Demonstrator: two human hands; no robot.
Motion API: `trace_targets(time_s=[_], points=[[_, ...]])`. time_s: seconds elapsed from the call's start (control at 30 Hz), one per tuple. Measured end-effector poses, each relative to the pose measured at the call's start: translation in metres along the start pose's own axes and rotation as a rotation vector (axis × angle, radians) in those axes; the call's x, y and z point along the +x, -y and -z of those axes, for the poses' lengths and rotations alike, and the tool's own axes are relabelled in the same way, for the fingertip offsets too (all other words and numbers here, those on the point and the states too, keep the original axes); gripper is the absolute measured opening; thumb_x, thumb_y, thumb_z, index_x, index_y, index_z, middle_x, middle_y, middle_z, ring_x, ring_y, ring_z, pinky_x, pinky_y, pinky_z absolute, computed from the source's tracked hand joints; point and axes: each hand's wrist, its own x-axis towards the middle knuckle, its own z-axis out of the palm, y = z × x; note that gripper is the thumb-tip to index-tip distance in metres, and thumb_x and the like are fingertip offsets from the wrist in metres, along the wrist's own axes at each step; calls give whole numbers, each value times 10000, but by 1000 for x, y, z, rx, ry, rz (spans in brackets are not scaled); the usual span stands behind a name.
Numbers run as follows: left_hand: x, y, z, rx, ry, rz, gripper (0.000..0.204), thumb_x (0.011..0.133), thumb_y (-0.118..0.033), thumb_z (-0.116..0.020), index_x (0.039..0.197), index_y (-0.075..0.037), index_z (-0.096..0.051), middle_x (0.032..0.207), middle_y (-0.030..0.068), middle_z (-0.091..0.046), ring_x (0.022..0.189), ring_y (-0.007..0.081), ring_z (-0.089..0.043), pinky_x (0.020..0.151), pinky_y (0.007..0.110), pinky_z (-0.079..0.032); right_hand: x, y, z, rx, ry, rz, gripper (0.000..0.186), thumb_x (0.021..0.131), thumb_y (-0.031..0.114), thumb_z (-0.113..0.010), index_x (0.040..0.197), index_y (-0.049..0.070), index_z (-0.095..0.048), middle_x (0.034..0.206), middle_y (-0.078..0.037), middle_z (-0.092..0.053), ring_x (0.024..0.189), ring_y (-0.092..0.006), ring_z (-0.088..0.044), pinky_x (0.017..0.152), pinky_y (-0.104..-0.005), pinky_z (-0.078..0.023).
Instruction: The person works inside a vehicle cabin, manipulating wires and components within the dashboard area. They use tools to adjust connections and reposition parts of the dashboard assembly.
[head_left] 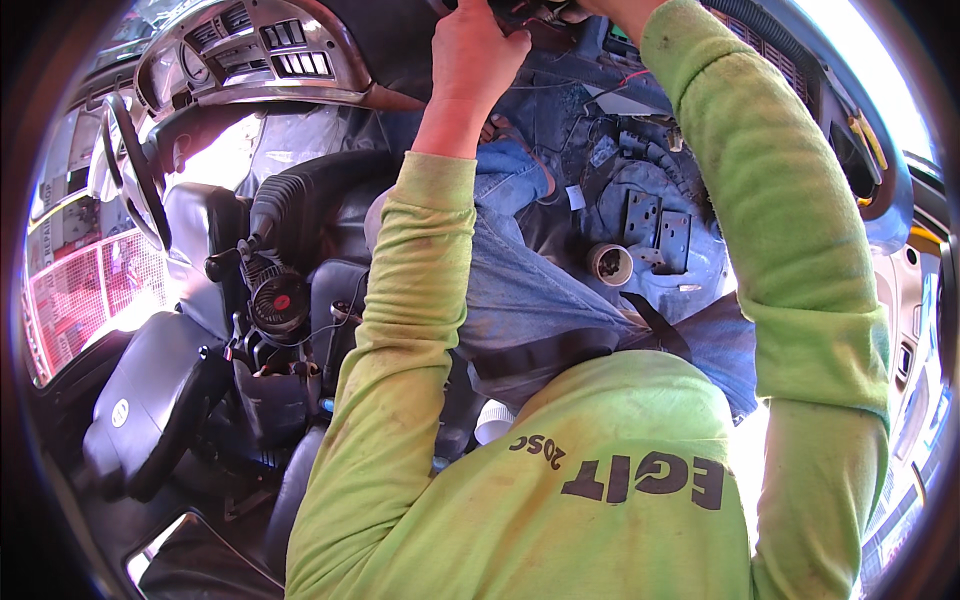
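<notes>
"How far open is each grip?"

"Can't tell: the left grip (482, 50) and right grip (604, 7) run past the top edge."

"And the dark part (522, 14)?"

"Between them, partly cut off. Lower down, a cup (610, 265) sits near a black bracket (658, 234)."

The bare left hand (474, 55) is cropped at the fingers by the upper edge; of the bare right hand (612, 8), only a small part shows. The dark object (525, 14) between them is likewise cut off, its kind indeterminable. The yellow-green long-sleeved shirt (640, 405) partly conceals a white, cup-shaped container (493, 420). Dark contents (609, 264) of the pale, round-rimmed cup (624, 262) are too small to identify.
</notes>
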Motion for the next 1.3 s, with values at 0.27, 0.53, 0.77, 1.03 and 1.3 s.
trace_targets(time_s=[0.27,0.53,0.77,1.03,1.3], points=[[1,1,-5,180,12,-67,257,837,-99,-750,1063,-52,-637,909,231,-727,920,450,-703,773,527,-560,2,-4,-1,-58,55,36,167,873,17,-616,960,-9,-756,854,-189,-730,729,-297,-732,580,-440,-598],[7,13,-6,252,102,-97,122,884,-148,-699,896,-30,-730,852,230,-720,895,436,-700,756,516,-550,0,-6,-1,-86,95,61,147,858,22,-633,922,-8,-761,822,-183,-725,719,-296,-729,568,-433,-585],[27,39,2,-297,426,105,118,915,-95,-671,959,-13,-744,696,129,-653,597,242,-629,547,409,-474,-2,-5,-2,-101,119,73,131,845,26,-648,890,-7,-766,794,-178,-719,711,-295,-728,556,-426,-574],[38,47,7,-823,580,809,153,947,-81,-618,797,-83,-587,618,-7,-471,438,105,-394,371,268,-283,-16,-8,-3,-134,121,87,119,834,36,-659,832,2,-773,760,-164,-721,699,-284,-725,554,-427,-553],[27,36,-6,-732,464,709,124,960,-132,-671,868,-50,-687,637,3,-570,413,92,-448,366,271,-279,0,-8,-24,-289,245,94,134,827,112,-683,815,18,-778,787,-181,-749,682,-268,-723,619,-417,-567]])
